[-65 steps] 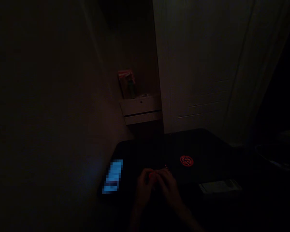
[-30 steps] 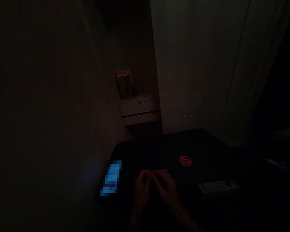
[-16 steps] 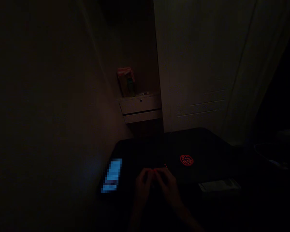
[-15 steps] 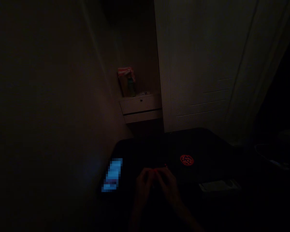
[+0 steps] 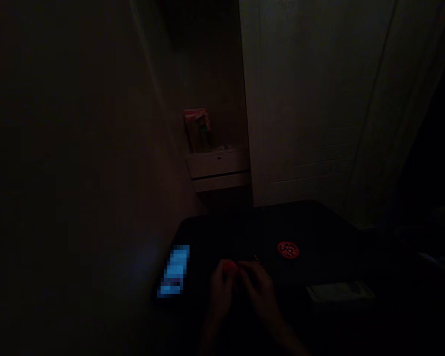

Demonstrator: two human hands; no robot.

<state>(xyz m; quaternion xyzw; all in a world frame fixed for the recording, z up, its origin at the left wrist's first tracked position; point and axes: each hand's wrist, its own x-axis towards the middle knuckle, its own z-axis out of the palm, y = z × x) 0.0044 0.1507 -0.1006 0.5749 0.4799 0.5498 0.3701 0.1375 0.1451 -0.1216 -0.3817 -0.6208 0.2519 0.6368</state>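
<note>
In the dim light, my left hand point(image 5: 220, 289) is closed on a small red rounded piece point(image 5: 230, 267), its kind too dark to tell. Close beside it on the right, my right hand point(image 5: 262, 292) has its fingers drawn together in a pinch; what they hold, if anything, is hidden. Just past the right fingers lies a short row of red dots point(image 5: 257, 259). Farther off to the right is a round dish-like thing with a red rim and several red bits point(image 5: 288, 250), lying on the dark table point(image 5: 222, 230).
A lit screen, pixelated, point(image 5: 175, 271) lies at the table's left edge by the wall. A pale flat box point(image 5: 339, 292) sits at front right. Behind stand a drawer unit point(image 5: 218, 167) with a red-and-white topped item point(image 5: 196, 129), and a large pale door panel point(image 5: 304, 99).
My fingertips have parted slightly, and the red piece now shows more fully in my left hand. The view has shifted a little.
</note>
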